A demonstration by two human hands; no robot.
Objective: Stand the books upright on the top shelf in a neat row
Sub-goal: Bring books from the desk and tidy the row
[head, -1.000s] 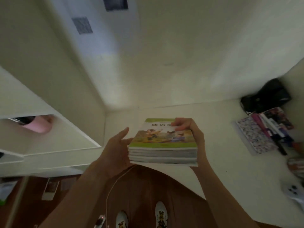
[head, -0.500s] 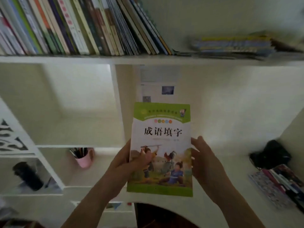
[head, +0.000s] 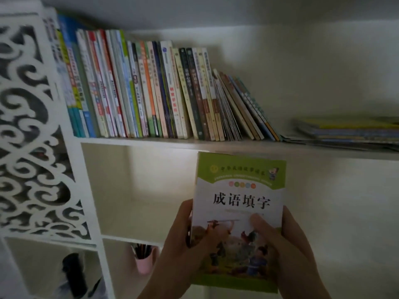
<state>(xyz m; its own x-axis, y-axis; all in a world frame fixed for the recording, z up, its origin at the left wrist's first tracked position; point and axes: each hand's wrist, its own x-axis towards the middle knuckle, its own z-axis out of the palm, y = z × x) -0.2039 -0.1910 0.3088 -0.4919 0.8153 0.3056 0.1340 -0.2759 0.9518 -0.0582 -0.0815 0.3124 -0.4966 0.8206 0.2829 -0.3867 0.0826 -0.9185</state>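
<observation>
Below the top shelf [head: 216,144], a stack of books [head: 238,203] is held upright in both hands, front cover toward the camera; only the green-and-white cover with an illustrated scene shows, and the volumes behind it are hidden. The left hand [head: 183,251] grips the spine edge, thumb lying across the lower cover; the right hand [head: 289,251] clasps the opposite edge, thumb pressed on the picture. Both forearms are cut off by the frame's lower border. On the shelf, a row of books [head: 151,93] stands with thin glossy spines, its right end leaning leftward. Further right, a flat pile of books [head: 349,132] lies blurred, perhaps five or six volumes. The side panel [head: 28,126] shows white scrollwork cut-outs. A pink cup [head: 143,263] of pencils sits in a lower compartment, partly hidden by the left wrist.
</observation>
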